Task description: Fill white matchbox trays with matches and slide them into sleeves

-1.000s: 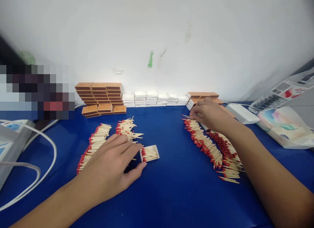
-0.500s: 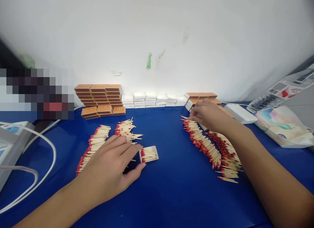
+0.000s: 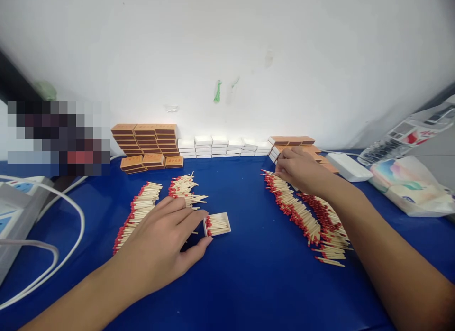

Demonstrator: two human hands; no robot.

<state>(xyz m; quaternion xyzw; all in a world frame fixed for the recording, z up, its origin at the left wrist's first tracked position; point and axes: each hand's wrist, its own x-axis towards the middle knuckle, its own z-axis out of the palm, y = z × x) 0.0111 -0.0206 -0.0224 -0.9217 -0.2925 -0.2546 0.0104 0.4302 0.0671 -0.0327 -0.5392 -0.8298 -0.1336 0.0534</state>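
Observation:
My left hand is curved at the left end of a small white matchbox tray, gripping it between thumb and index finger. Red-headed matches lie in the tray. Under and beside that hand spread two heaps of loose matches, partly covered by it. My right hand is at the far end of the right-hand row of matches, just in front of stacked orange matchboxes. Its fingers are bent together, and what they pinch is hidden. A second match row runs below the right wrist.
White trays line the wall, with orange matchboxes stacked at left. On the right are a white box-shaped device, a tissue pack and a plastic bottle. White cables and a power strip occupy the left.
The view has shifted slightly. My right fingers have drawn in a little at the far end of the match row. My left hand stays on the tray.

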